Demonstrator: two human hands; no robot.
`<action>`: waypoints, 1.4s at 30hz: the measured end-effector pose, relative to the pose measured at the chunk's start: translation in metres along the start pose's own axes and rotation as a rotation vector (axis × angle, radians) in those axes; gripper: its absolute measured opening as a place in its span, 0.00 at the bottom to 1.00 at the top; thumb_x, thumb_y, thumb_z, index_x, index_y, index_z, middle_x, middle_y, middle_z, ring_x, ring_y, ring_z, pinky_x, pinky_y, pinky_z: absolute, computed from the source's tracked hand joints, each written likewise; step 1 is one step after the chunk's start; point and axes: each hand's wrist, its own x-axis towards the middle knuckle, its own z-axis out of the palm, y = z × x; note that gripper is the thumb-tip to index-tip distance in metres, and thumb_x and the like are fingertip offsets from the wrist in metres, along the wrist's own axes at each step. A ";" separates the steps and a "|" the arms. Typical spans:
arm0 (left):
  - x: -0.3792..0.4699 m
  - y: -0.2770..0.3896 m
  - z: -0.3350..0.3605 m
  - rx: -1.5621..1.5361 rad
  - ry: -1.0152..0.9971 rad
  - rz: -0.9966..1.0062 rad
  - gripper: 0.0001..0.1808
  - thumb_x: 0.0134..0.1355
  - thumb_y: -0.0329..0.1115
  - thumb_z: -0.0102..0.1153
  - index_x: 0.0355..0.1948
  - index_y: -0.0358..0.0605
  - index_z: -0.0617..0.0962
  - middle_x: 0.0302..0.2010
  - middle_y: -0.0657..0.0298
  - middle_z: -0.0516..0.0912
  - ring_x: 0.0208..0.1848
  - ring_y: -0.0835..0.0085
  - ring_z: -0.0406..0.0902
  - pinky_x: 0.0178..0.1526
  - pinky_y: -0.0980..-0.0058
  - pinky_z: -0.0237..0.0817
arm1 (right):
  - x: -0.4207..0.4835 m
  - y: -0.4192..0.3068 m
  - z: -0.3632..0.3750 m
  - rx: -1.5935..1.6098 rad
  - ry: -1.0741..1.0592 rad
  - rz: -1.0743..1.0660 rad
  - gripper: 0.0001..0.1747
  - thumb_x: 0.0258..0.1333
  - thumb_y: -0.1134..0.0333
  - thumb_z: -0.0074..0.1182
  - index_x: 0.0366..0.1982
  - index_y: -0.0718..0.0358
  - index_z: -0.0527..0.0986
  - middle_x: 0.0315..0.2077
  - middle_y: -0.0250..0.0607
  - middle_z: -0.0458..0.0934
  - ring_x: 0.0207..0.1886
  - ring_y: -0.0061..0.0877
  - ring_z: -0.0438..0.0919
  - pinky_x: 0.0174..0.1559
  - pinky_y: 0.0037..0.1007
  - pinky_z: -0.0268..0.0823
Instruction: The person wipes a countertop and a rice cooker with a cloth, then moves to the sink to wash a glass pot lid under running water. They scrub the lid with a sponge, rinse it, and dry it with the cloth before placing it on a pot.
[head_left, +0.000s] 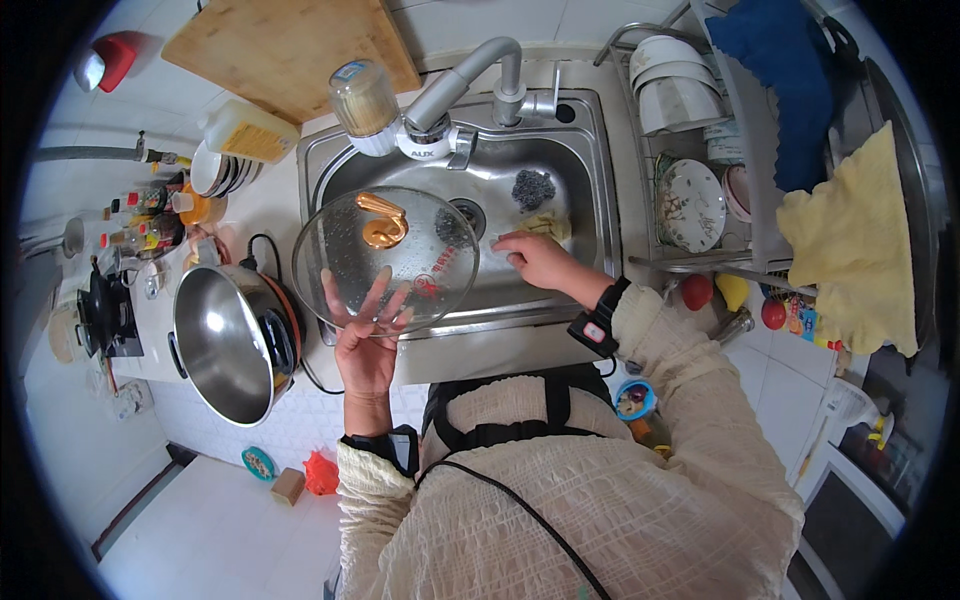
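My left hand (369, 337) grips the near rim of a round glass pot lid (337, 255), its fingers spread beneath the wet glass. The lid has a copper-coloured handle and is held over the left part of the stainless steel sink (495, 296). To the right of the lid, my right hand (532, 259) hovers above the basin with its fingers bent; whether it holds something small at the fingertips is unclear. Beyond that hand, a yellowish cloth (547, 223) and a dark steel-wool scourer (532, 190) lie in the sink. The drain shows partly through the lid.
A grey faucet (465, 67) with a water filter (365, 101) reaches over the sink. At the left stands an open steel pot (225, 345) on the counter, near small bowls (214, 169) and bottles. A dish rack (645, 259) with bowls and plates is at the right.
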 end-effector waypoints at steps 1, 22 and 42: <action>0.004 -0.001 -0.001 -0.004 0.024 -0.003 0.56 0.55 0.22 0.50 0.80 0.82 0.49 0.74 0.36 0.61 0.68 0.37 0.72 0.59 0.51 0.78 | 0.006 0.003 -0.004 -0.021 0.119 -0.051 0.17 0.63 0.74 0.54 0.52 0.58 0.81 0.51 0.49 0.82 0.52 0.46 0.82 0.56 0.39 0.73; 0.041 -0.029 0.004 -0.065 0.036 -0.121 0.55 0.57 0.20 0.49 0.80 0.82 0.48 0.75 0.34 0.58 0.68 0.38 0.71 0.58 0.55 0.79 | 0.148 0.018 -0.166 -0.618 0.680 0.334 0.30 0.73 0.53 0.40 0.26 0.67 0.82 0.27 0.55 0.85 0.33 0.52 0.84 0.43 0.50 0.74; 0.074 -0.051 0.026 -0.067 0.011 -0.173 0.57 0.57 0.21 0.51 0.80 0.82 0.45 0.75 0.35 0.58 0.70 0.37 0.69 0.58 0.56 0.78 | 0.098 -0.001 0.014 0.114 0.293 0.124 0.27 0.75 0.56 0.40 0.64 0.66 0.72 0.64 0.56 0.73 0.67 0.46 0.72 0.68 0.43 0.62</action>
